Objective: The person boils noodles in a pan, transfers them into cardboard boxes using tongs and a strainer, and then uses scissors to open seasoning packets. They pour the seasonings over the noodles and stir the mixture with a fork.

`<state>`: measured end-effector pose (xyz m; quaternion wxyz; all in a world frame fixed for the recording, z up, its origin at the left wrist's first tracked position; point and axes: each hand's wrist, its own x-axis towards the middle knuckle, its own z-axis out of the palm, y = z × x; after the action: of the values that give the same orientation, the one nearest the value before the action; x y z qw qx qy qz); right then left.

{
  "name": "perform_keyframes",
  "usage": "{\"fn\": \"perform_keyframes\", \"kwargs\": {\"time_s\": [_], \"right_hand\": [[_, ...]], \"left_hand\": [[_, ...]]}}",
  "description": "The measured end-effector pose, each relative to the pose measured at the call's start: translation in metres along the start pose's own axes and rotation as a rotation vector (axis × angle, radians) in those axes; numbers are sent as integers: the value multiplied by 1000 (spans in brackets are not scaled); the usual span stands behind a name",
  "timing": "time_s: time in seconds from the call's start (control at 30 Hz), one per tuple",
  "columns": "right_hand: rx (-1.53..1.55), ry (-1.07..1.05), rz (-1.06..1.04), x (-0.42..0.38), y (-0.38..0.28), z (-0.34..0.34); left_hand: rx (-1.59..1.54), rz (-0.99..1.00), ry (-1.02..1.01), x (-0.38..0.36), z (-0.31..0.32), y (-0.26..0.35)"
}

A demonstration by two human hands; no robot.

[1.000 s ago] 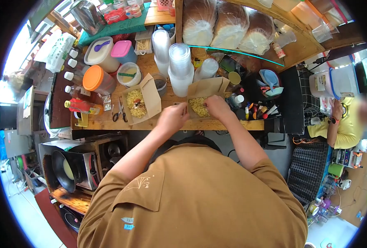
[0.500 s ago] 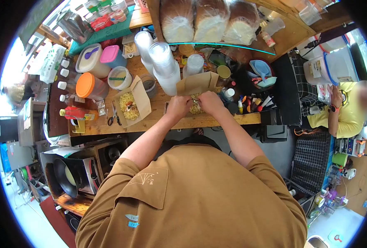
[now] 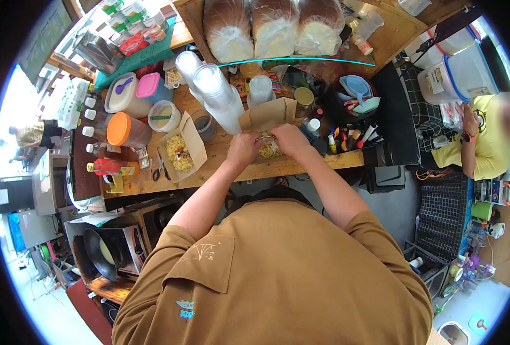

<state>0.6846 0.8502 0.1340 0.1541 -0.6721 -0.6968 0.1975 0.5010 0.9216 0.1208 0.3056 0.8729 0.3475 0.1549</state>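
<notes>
Both hands meet over the noodle box (image 3: 268, 118) at the wooden worktop (image 3: 301, 165) edge; left hand (image 3: 243, 148) and right hand (image 3: 289, 140) pinch a small packet (image 3: 265, 137) between them. A second open box (image 3: 181, 150) lies left, by scissors (image 3: 158, 168). Bread loaves (image 3: 273, 26) line the shelf above.

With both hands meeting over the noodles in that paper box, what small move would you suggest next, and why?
Probably finish tearing the small packet open right there. The left hand and right hand pinch something small, hard to make out, directly above the open paper box of noodles, so whatever comes out would likely land inside.
</notes>
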Motion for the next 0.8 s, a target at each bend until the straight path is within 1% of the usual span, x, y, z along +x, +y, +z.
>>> {"fn": "perform_keyframes", "kwargs": {"time_s": [0.1, 0.17, 0.2, 0.23, 0.4, 0.47, 0.53, 0.67, 0.73, 0.77, 0.8], "right_hand": [[10, -21, 4, -2, 1, 1], [8, 48, 13, -3, 4, 4], [8, 50, 14, -3, 5, 5], [14, 34, 27, -4, 3, 4], [-13, -7, 70, -6, -2, -2], [32, 34, 38, -8, -1, 0], [46, 57, 35, -8, 2, 1], [42, 84, 8, -6, 6, 6], [52, 86, -9, -7, 2, 4], [60, 90, -22, -7, 0, 2], [57, 89, -26, -7, -2, 1]], "left_hand": [[19, -5, -4, 1, -1, 5], [46, -8, -18, 2, 0, 4], [40, 16, -9, 2, 1, 3], [34, 38, -2, 1, 1, 3], [99, 16, -10, 4, 3, 5], [101, 4, -4, 4, 4, 4], [184, -11, -53, 4, 3, 2], [152, -10, -61, 3, 1, 7], [87, 62, 16, 2, -1, 13], [87, 60, 19, 2, 0, 9], [131, 44, -22, 3, 2, 5]]}}
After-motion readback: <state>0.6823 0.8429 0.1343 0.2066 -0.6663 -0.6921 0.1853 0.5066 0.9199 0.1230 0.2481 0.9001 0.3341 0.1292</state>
